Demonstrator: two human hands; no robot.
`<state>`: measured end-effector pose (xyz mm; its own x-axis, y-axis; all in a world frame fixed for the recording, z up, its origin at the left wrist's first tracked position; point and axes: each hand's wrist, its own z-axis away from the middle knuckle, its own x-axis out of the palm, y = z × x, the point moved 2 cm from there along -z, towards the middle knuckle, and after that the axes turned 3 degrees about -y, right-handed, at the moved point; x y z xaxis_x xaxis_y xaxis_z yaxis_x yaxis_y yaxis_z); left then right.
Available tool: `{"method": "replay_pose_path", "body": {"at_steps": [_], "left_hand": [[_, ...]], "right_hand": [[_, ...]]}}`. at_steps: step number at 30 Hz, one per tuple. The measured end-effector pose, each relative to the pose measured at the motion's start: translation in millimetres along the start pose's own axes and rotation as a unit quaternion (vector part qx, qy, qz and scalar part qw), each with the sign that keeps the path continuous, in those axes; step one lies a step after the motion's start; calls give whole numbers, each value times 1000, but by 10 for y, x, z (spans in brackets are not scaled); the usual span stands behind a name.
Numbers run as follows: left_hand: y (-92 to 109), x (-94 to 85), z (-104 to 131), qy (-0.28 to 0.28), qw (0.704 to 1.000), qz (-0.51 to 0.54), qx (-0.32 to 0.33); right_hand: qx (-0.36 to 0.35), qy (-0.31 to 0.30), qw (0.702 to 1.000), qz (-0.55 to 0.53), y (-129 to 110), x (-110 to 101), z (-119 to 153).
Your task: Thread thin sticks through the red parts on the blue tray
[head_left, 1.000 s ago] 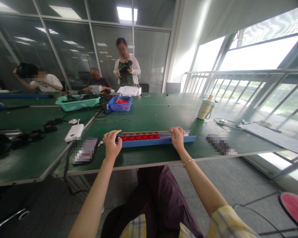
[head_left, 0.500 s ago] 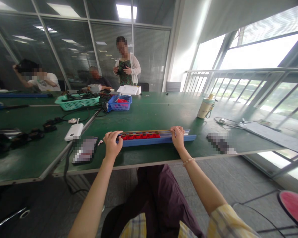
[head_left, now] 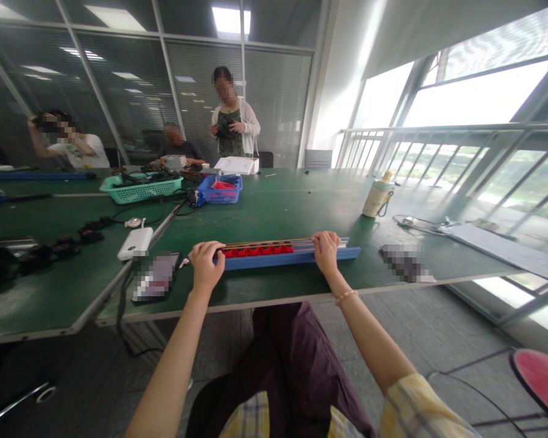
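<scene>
A long blue channel-shaped rail (head_left: 274, 261) lies across the green table (head_left: 301, 213) in front of me. Inside its left and middle part sits a row of several red block-like pieces (head_left: 267, 249), with thin strips or wires running along the back edge. My left hand (head_left: 205, 261) is wrapped round the rail's left end, thumb at the front and fingers over the top. Toward the right end, my right hand (head_left: 326, 249) grips the rail's back side from above; its fingertips are partly hidden, so anything small in them does not show.
A phone (head_left: 158, 277) and a white power bank (head_left: 136, 243) lie left; a dark phone-like object (head_left: 404, 261) and a bottle (head_left: 378, 194) are right. Farther back stand a green basket (head_left: 141, 191), a blue basket (head_left: 220, 193) and a white box (head_left: 236, 165). Several people are across the table.
Both my hands and the rail stay almost where they were. Across the table, the seated person at far left has shifted their arms and head slightly.
</scene>
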<state>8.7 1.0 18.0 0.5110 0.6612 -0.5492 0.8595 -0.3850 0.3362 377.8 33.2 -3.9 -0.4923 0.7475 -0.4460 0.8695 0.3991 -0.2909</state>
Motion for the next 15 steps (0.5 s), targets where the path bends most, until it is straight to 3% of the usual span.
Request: {"method": "replay_pose_path", "body": {"at_steps": [8,15], "left_hand": [[51,-26,4,-26,999,-18,26],[60,-37,6,-16,999,-29,29]], "right_hand": [[-8,-46,998,30,62,11,-25],[-30,-75,994,73,85,15,-53]]}}
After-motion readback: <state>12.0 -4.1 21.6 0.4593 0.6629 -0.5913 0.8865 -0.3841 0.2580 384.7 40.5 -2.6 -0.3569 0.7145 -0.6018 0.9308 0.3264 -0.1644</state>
